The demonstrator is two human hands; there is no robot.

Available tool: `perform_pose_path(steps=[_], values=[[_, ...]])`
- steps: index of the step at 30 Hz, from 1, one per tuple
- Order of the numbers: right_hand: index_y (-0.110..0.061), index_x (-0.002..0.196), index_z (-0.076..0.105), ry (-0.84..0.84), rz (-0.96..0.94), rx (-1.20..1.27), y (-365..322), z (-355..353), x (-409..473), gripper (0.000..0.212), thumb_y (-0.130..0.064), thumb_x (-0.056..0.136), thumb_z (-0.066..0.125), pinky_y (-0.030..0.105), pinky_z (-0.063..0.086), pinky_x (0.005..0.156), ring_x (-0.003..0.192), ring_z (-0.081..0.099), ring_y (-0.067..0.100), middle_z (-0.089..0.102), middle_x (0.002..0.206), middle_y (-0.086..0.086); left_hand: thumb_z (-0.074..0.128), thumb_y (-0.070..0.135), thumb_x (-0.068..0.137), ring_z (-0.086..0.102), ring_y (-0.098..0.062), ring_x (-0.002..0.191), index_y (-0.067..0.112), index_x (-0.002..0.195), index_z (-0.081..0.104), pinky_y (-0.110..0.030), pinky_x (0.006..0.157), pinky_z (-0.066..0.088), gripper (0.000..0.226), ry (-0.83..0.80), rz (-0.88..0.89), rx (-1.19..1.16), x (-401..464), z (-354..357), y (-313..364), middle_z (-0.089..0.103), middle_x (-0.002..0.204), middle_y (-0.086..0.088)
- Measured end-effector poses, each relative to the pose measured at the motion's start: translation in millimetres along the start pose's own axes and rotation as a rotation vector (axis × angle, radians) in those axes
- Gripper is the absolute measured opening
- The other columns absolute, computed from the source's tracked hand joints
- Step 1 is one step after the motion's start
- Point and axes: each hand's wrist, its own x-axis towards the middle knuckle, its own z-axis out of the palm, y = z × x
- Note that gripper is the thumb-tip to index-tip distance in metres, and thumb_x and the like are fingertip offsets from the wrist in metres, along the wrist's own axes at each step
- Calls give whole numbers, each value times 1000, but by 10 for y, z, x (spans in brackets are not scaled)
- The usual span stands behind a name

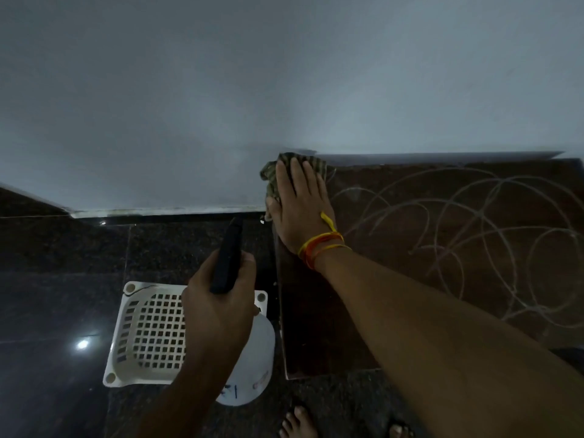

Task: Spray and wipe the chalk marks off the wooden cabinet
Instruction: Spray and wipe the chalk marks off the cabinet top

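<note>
The dark brown wooden cabinet (410, 273) fills the right side, its top covered with looping white chalk marks (474, 235). My right hand (300, 207) lies flat with straight fingers on a green striped cloth (271, 181), pressing it on the cabinet's far left corner by the wall. My left hand (218, 298) grips a spray bottle with a black nozzle head (227, 257) and a white body (252, 365), held to the left of the cabinet, nozzle pointing toward the wall.
A white plastic basket (148, 333) with a grid bottom sits on the dark granite floor (57, 311) left of the cabinet. A pale wall (284, 74) rises behind. My bare feet (298, 422) stand at the bottom edge.
</note>
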Motion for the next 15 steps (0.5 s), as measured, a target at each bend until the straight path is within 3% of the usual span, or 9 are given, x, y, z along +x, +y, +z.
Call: perform_pose_path(steps=[2,6,8,12,15], values=[[-13,151,21,5,19,-1,162,-17,-28,61,-38,98,36,46,15,119,146,18,33,23,157,15,58,39,90,62,-15,50,21,72,60,-25,45,41,25,-7,-8,11,-20,-15,22,61,54,-16],[-13,152,17,2,163,-20,468,-77,-176,61,-38,99,32,45,13,120,146,14,32,19,158,14,58,40,89,62,-17,54,21,74,62,-20,44,44,25,5,-17,4,-17,-16,69,63,55,-14],[-11,152,19,8,197,-3,465,-95,-357,61,-37,98,35,46,12,119,146,15,34,21,157,16,57,41,88,62,-18,56,21,75,62,-25,49,41,25,6,-24,0,-15,8,93,63,56,-14],[-9,146,35,24,158,-32,270,-63,-769,62,-36,91,41,51,26,113,140,31,39,37,149,19,58,38,90,61,-6,49,24,74,63,-11,42,39,22,27,-32,-19,-26,93,133,65,57,-7],[-11,146,36,27,86,-7,290,-36,-736,60,-35,91,45,52,27,114,140,31,37,38,149,18,57,40,90,63,-6,50,26,74,62,-12,42,39,22,22,-34,12,-56,194,160,64,57,-8]])
